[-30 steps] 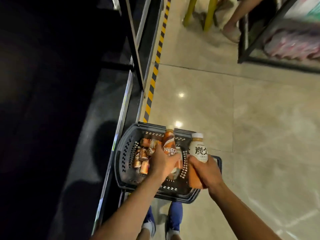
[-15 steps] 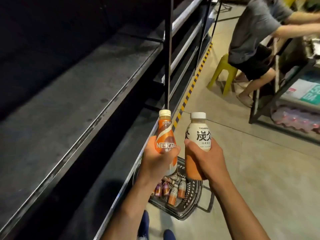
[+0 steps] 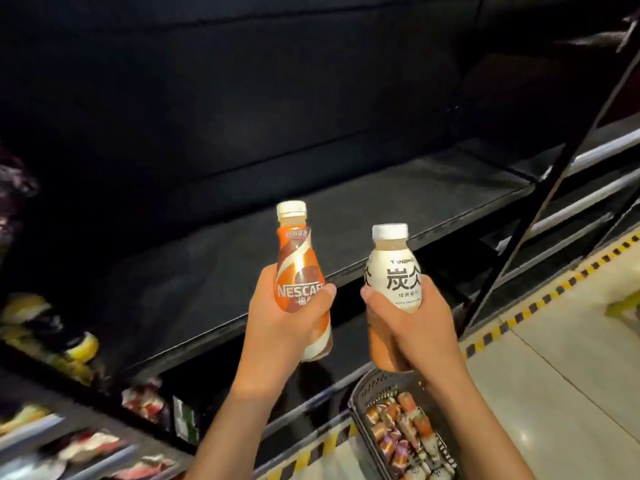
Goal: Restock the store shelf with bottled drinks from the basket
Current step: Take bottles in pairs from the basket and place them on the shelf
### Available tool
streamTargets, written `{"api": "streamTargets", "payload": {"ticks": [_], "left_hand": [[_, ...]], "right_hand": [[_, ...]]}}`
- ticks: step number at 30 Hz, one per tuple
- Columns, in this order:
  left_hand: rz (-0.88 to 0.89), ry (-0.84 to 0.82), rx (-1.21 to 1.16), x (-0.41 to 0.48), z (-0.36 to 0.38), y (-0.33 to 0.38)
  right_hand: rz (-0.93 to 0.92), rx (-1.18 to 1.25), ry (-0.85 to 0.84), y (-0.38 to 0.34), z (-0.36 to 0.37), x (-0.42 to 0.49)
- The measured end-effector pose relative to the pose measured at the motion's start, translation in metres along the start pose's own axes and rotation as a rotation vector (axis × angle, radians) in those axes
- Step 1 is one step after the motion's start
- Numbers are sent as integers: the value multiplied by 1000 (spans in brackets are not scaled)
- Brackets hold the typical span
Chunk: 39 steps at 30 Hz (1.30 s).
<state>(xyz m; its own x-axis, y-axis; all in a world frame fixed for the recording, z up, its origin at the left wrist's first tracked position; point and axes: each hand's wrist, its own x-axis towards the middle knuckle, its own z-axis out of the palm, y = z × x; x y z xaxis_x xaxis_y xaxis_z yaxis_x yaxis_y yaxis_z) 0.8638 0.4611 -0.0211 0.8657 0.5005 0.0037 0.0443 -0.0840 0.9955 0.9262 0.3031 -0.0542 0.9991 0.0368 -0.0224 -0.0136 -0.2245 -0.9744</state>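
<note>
Dark store shelving fills most of your view. Its wide black metal shelf board (image 3: 381, 216) runs from near left to far right, just beyond your hands. Pale glossy tiled floor (image 3: 561, 393) lies to the right, edged by yellow-and-black striped floor tape (image 3: 540, 299) along the foot of the shelving. Blurred packaged goods (image 3: 79, 346) sit on lower racks at near left. Your black perforated plastic basket (image 3: 367, 389) stands on the floor at near right, with small bottled drinks (image 3: 398, 431) lying inside.

Your left hand (image 3: 280, 327) curls its fingers and thumb round the orange-and-brown plastic coffee bottle with a cream cap (image 3: 298, 268), held upright before the shelf board. Your right hand (image 3: 415, 327) grips the white-labelled plastic bottle of brown drink with a white cap (image 3: 393, 271), also upright. It is just beside the first bottle, and the two are apart.
</note>
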Motion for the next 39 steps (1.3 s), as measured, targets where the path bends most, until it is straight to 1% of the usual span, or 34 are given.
{"api": "streamTargets", "payload": {"ticks": [5, 10, 15, 18, 22, 26, 31, 34, 39], "left_hand": [[84, 229, 13, -36, -103, 14], [84, 442, -4, -96, -206, 12], [56, 577, -40, -166, -308, 15], [66, 653, -42, -200, -362, 14], [78, 687, -13, -229, -422, 9], [91, 703, -5, -236, -475, 11], [116, 717, -18, -211, -537, 9], [134, 691, -18, -188, -574, 8], [159, 661, -21, -150, -629, 14]], "right_hand": [[-91, 46, -218, -51, 82, -45], [-143, 115, -445, -85, 162, -122], [-146, 141, -588, -102, 234, -213], [-190, 135, -655, -112, 271, -261], [-236, 144, -704, -124, 315, -309], [-260, 146, -735, -139, 357, -341], [-327, 135, -723, -165, 418, -357], [-323, 159, -738, -178, 457, -358], [-317, 161, -718, -206, 520, -350]]}}
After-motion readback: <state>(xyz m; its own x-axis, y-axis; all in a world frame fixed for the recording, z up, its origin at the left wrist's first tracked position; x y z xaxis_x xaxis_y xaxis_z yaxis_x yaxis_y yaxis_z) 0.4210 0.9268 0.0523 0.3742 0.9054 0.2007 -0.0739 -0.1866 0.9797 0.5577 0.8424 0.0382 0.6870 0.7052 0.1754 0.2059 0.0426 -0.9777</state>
